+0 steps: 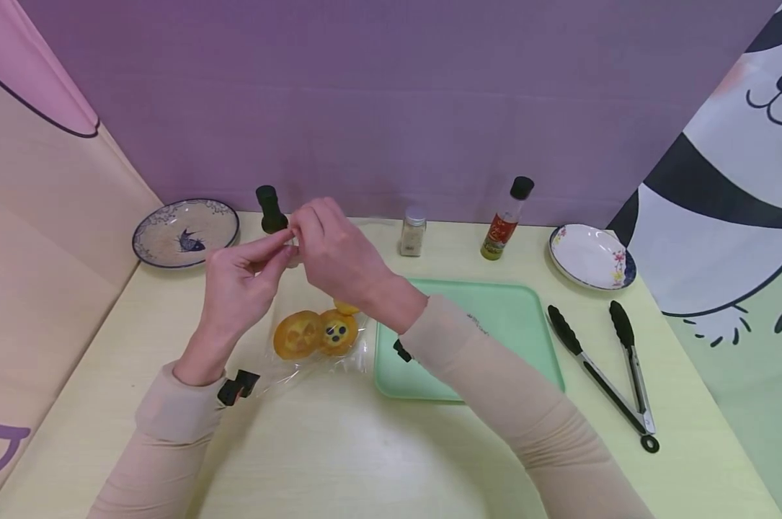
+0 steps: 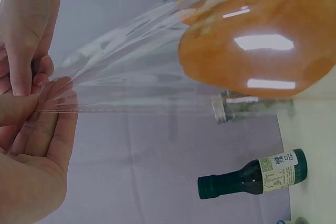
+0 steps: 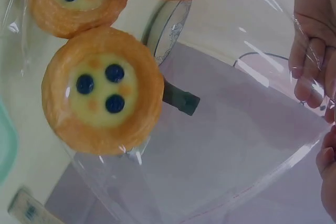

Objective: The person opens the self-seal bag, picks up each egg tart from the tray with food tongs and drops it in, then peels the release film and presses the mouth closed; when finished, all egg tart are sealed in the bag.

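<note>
A clear plastic bag (image 2: 126,72) hangs from both hands, its upper edge drawn together at the fingertips. My left hand (image 1: 240,288) pinches that edge between thumb and fingers. From the other side, my right hand (image 1: 339,249) pinches the edge right beside it, and the fingertips nearly meet. Round golden pastries lie in the lower part of the bag: one shows a pale centre with dark berries (image 3: 102,90), and another (image 1: 298,335) sits against it. A further pastry (image 1: 347,306) is partly hidden by my right wrist.
A light-green tray (image 1: 455,339) lies right of the bag, with tongs (image 1: 601,382) beyond. Along the back stand a patterned plate (image 1: 163,249), a dark green bottle (image 2: 252,175), a small shaker jar (image 1: 413,232), a red-labelled bottle (image 1: 502,225) and a white flowered dish (image 1: 585,256).
</note>
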`<act>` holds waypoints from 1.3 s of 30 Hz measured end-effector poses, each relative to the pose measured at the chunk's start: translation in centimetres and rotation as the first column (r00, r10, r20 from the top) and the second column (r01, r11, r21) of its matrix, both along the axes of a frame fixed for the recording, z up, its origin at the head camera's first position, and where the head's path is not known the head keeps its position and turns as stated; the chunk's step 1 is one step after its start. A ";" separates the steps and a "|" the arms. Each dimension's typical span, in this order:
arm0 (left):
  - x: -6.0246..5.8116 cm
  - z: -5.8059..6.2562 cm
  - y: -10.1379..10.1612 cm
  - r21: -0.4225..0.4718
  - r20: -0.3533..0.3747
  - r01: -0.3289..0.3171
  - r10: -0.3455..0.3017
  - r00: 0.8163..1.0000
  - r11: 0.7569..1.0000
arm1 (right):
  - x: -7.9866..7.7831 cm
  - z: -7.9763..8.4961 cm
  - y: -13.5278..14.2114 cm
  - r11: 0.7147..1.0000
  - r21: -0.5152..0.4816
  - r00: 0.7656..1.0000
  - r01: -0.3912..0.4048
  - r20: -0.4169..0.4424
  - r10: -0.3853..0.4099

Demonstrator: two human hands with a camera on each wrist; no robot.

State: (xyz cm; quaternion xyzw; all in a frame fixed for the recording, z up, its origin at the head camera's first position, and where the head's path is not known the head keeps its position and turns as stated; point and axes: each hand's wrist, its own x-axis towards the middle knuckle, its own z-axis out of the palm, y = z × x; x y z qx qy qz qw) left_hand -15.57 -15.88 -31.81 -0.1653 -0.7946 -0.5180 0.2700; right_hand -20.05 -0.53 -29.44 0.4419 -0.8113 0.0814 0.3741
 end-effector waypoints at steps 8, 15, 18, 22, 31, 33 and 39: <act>-0.1 -0.1 -0.3 0.012 0.005 0.001 -0.001 1.000 1.000 | 0.2 0.5 0.6 0.997 -0.044 0.991 -0.070 0.116 0.074; -0.2 0.0 -0.3 -0.012 -0.010 -0.010 0.010 1.000 1.000 | 0.2 0.7 0.9 0.998 0.036 0.998 -0.060 -0.022 0.061; -0.3 0.0 -0.2 -0.013 -0.029 -0.002 0.002 1.000 1.000 | 0.3 0.7 0.8 0.998 0.053 0.996 -0.046 -0.071 0.049; -0.3 0.1 -0.1 -0.003 -0.041 0.017 -0.017 0.999 1.000 | 0.2 0.5 0.6 0.998 0.038 0.991 -0.046 -0.124 0.050; -0.3 0.0 0.0 0.000 -0.012 0.017 -0.017 1.000 1.000 | -0.1 0.1 0.3 0.998 0.061 0.992 0.015 -0.123 -0.008; -0.3 0.0 0.0 0.000 0.005 0.014 -0.014 1.000 1.000 | 0.0 0.1 0.3 0.998 0.061 0.997 0.016 -0.079 -0.011; -0.2 0.1 -0.1 -0.012 0.017 0.011 -0.011 1.000 1.000 | 0.0 0.4 0.3 1.000 0.001 0.992 -0.028 0.124 0.028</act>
